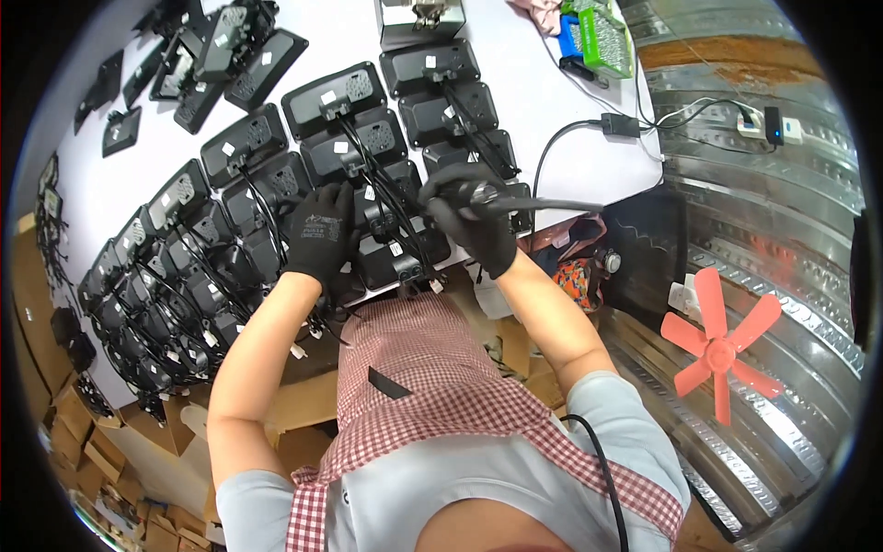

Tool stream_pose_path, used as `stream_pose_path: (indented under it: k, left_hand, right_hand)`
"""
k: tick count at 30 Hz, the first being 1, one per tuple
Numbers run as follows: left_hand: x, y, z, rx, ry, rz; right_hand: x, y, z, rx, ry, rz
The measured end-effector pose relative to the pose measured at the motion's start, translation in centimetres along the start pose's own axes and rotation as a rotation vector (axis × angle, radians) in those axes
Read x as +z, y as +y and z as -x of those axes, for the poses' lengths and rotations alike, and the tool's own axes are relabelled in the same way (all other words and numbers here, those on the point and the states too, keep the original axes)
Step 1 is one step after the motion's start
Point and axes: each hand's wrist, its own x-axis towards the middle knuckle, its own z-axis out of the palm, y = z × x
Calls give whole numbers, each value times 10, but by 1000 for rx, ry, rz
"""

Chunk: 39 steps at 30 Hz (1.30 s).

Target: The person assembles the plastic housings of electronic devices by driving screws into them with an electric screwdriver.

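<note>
Several black flat monitor-like units (333, 89) with cables lie in rows, backs up, on the white table. My left hand (320, 235), in a black glove, lies on the units near the front edge, fingers extended and close together; nothing shows in it. To its right my gloved right hand (474, 216) is closed around a dark, slender rod-like thing (543, 204) that points right; its exact kind is unclear. Below the right hand, a bundle of black cables (391, 198) runs over the nearest units, ending in small white connectors (436, 287).
More black units and brackets (225, 55) are piled at the far left. A metal box (421, 23) stands at the back, with a green package (604, 43) to its right. A power adapter (620, 126) lies at the right table edge. A pink fan (720, 354) is at right.
</note>
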Motion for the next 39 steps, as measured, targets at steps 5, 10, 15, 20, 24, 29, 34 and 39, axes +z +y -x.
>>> stream_pose_path:
  k: [5, 10, 15, 20, 24, 29, 34, 39]
  left_hand:
    - [-26, 33, 5, 150, 216, 71]
    - [-19, 79, -32, 417, 216, -87]
    - [-3, 95, -57, 420, 20, -352]
    - [-9, 93, -58, 444, 34, -198]
    - [-8, 79, -30, 499, 106, -95]
    - [0, 86, -6, 343, 37, -12]
    - [-9, 94, 36, 210, 274, 300]
    - [16, 90, 66, 4, 266, 242]
  right_hand:
    - [-37, -34, 34, -109, 436, -352]
    - [-57, -38, 85, -52, 509, -330]
    - [-59, -36, 110, -28, 549, -310]
    - [-63, -24, 122, -26, 578, -364]
    - [-64, -25, 116, -2, 561, -279]
    - [-67, -19, 91, 17, 514, -163]
    - [-57, -55, 41, -28, 493, -407]
    - [-65, -42, -52, -398, 580, -404]
